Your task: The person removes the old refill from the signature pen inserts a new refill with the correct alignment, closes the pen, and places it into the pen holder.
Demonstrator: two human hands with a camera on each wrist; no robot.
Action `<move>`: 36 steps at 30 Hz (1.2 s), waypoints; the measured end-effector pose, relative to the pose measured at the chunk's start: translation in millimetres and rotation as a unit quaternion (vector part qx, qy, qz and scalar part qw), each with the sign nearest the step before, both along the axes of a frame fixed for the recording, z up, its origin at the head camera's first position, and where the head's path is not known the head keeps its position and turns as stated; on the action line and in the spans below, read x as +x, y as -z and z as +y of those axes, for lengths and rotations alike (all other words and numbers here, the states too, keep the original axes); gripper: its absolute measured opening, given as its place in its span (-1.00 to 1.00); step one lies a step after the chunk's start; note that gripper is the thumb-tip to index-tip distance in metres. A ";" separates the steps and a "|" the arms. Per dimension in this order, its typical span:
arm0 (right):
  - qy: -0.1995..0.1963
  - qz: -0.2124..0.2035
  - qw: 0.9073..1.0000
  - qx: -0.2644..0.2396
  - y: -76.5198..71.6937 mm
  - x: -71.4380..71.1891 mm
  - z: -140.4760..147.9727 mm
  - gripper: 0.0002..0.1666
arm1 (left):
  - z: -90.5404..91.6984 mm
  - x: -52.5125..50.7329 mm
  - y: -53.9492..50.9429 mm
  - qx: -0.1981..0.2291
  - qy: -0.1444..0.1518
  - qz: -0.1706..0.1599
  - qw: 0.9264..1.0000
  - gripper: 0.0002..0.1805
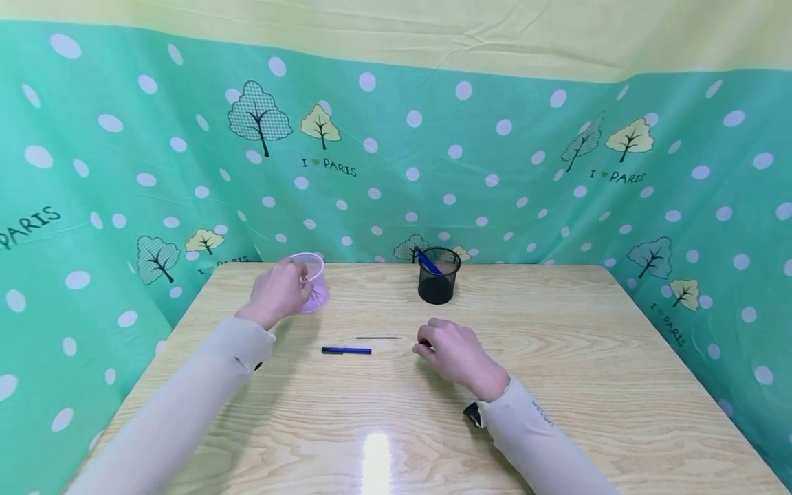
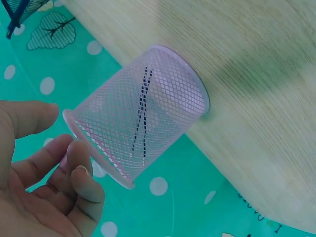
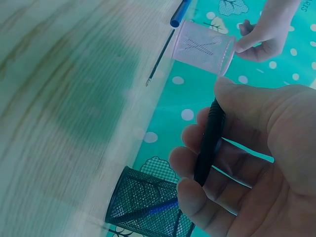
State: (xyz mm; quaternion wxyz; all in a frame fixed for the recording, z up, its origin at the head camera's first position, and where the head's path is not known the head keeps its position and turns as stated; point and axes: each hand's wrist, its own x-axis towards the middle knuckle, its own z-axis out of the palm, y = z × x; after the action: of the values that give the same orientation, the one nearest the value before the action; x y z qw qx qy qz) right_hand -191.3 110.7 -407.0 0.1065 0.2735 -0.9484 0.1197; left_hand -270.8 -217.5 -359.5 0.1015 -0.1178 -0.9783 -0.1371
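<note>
Two mesh cups stand at the far side of the table (image 1: pixel 526 309) in the head view: a pink cup (image 1: pixel 318 285) to the left, and a black cup (image 1: pixel 436 289) with a blue pen piece (image 1: pixel 428 262) leaning in it. The left hand (image 1: pixel 281 289) is at the pink cup's rim; nearer the person lie a thin refill (image 1: pixel 379 337) and a blue pen (image 1: pixel 346 350), near each other, with the right hand (image 1: pixel 454 354) to their right. From the left wrist, the thumb stands apart from the loosely bent fingers, with nothing seen between them, and two dark rods (image 2: pixel 142 108) cross inside the pink cup; whether a fingertip touches the rim cannot be told. Lifting those fingers clear before drawing sideways would be the safer way, since the cup looks light and could tip. From the right wrist, the right thumb and fingers hold a black pen part (image 3: pixel 210 143) lengthwise, above the table and near the black cup. A light, steady pinch should suit so slim a piece, for a slack one might let it roll.
</note>
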 end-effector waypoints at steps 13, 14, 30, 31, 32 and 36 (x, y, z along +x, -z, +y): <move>-0.003 -0.003 1.000 0.002 2.7 -1.6 -0.2 -0.85 | -4.9 -21.8 2.6 0.015 -0.033 -0.079 0.996 -0.63; -0.003 -0.003 1.000 0.002 2.9 -1.9 -0.2 -0.85 | -5.0 -22.8 2.4 0.016 -0.036 -0.086 0.995 -0.62; 0.002 -0.003 1.000 0.003 4.5 -2.2 -0.1 -0.85 | -6.5 -34.0 -5.7 0.048 -0.060 -0.153 0.985 -0.19; 0.003 -0.003 1.000 0.005 4.5 -2.1 -0.1 -0.85 | -6.7 -34.6 -6.9 0.048 -0.060 -0.157 0.985 -0.17; 0.003 -0.003 1.000 0.005 4.4 -2.1 -0.2 -0.85 | -7.0 -35.3 -7.9 0.053 -0.061 -0.164 0.983 -0.17; 0.002 -0.005 1.000 0.006 4.2 -2.1 -0.3 -0.85 | -8.2 -38.0 -12.2 0.088 -0.067 -0.195 0.974 -0.32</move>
State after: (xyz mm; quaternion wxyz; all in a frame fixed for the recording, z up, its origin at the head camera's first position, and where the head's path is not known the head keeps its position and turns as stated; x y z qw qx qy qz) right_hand -193.3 110.4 -411.2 0.1006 0.2712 -0.9504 0.1147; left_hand -308.8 -225.8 -347.3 -0.0727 -0.0131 -0.9691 -0.2355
